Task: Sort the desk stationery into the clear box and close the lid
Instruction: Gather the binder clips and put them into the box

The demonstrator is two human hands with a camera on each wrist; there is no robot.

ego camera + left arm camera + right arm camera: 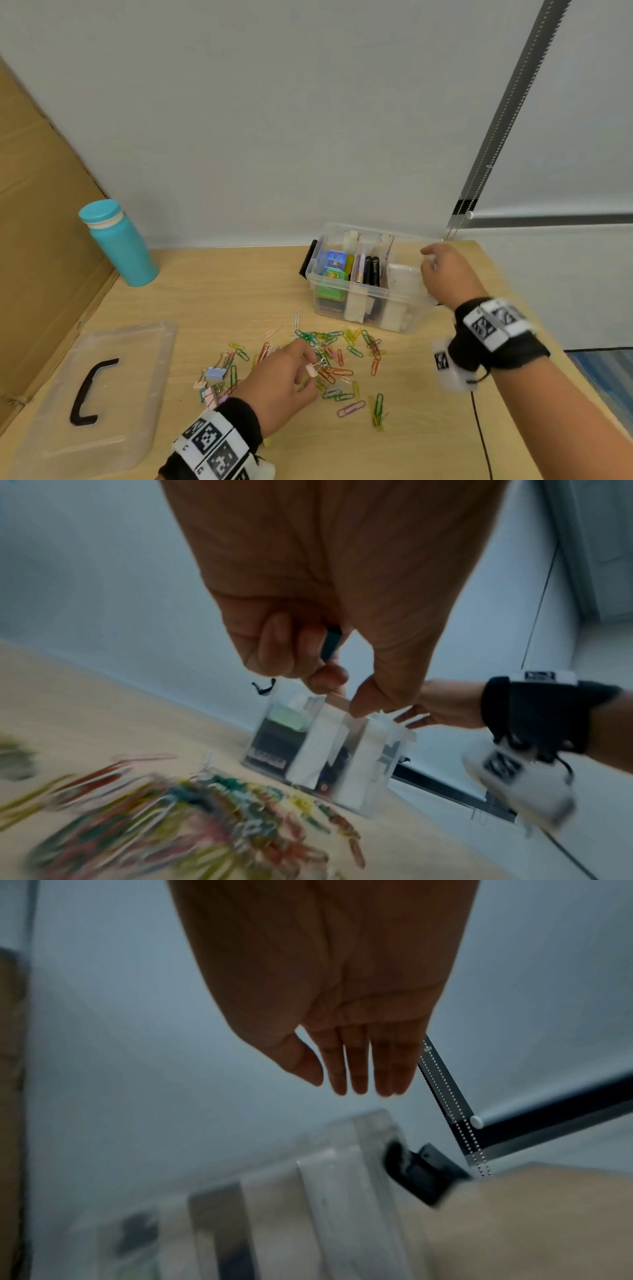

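Our left hand [279,387] pinches a small pink binder clip [312,370] just above the paper clips [337,359] on the table [212,294]. The clear box [356,291] lies ahead and to the right. There our right hand [445,274] hovers, fingers [356,1066] straight and empty.

The head view looks down across the table [212,284]. Each wrist view sits close under its palm, facing along the fingers; all three share the clear box [356,301].
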